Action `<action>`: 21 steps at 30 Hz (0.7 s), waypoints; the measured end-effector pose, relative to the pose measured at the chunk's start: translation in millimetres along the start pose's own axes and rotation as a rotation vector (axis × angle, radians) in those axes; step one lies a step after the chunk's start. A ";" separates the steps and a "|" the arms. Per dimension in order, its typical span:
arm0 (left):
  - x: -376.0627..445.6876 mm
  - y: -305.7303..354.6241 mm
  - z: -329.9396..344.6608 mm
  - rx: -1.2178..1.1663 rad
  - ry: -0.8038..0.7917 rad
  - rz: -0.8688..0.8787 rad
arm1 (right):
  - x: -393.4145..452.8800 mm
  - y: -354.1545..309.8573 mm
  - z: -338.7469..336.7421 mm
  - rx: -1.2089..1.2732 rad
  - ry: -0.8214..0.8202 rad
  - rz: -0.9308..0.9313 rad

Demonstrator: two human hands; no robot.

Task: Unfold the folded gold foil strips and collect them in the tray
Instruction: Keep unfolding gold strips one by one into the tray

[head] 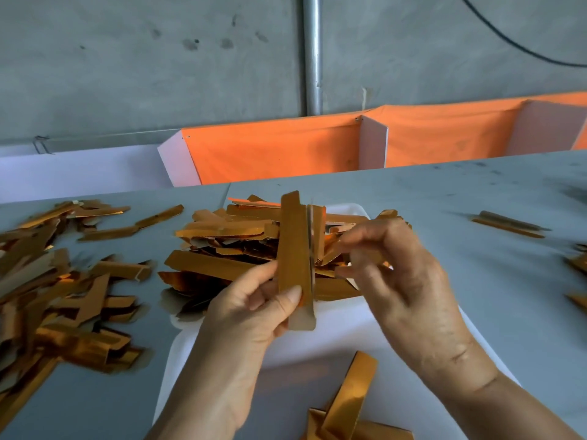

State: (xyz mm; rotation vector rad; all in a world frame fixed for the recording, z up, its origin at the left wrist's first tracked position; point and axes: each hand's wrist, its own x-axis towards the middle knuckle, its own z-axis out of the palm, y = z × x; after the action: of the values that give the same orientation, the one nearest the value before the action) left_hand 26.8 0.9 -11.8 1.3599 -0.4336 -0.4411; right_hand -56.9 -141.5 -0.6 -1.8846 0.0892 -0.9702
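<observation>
A gold foil strip (293, 246) stands upright in front of me, held over the white tray (346, 338). My left hand (254, 312) pinches its lower part between thumb and fingers. My right hand (390, 265) grips the strip's right flap (317, 230) with curled fingers, pulling it away from the left part. Behind the hands a heap of gold strips (241, 249) lies in the tray's far half. Several more gold strips (54, 296) are piled on the grey table at the left.
Two or three gold strips (349, 404) lie at the tray's near edge. A few strips (508, 223) lie on the grey table (476, 192) at the right. Orange cloth bins with white dividers (371, 141) run behind the table, below a concrete wall and a metal pipe (313, 55).
</observation>
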 end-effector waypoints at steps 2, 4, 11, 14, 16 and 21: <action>-2.3 -0.3 3.4 0.106 -0.029 0.079 | 1.8 -1.5 -3.4 0.197 0.013 0.242; -4.2 -0.8 5.4 0.177 -0.056 0.128 | 3.7 -0.5 -7.4 0.419 -0.034 0.451; -8.3 1.0 8.0 0.322 -0.143 0.186 | 4.0 4.7 -11.1 0.502 -0.272 0.610; -8.7 1.5 8.7 0.328 -0.130 0.200 | 4.7 4.7 -16.5 0.607 -0.317 0.620; -7.9 0.8 8.2 0.262 -0.100 0.187 | 5.2 0.4 -16.1 0.688 -0.310 0.605; -6.8 -1.2 7.9 0.335 -0.040 0.227 | 3.7 -4.7 -4.7 0.109 -0.060 0.312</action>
State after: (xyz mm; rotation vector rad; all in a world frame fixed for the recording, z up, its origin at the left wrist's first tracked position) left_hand 16.8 -2.2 -12.0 1.6038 -0.7105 -0.2132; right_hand -59.0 -144.0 6.2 -1.7344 0.2800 -0.6915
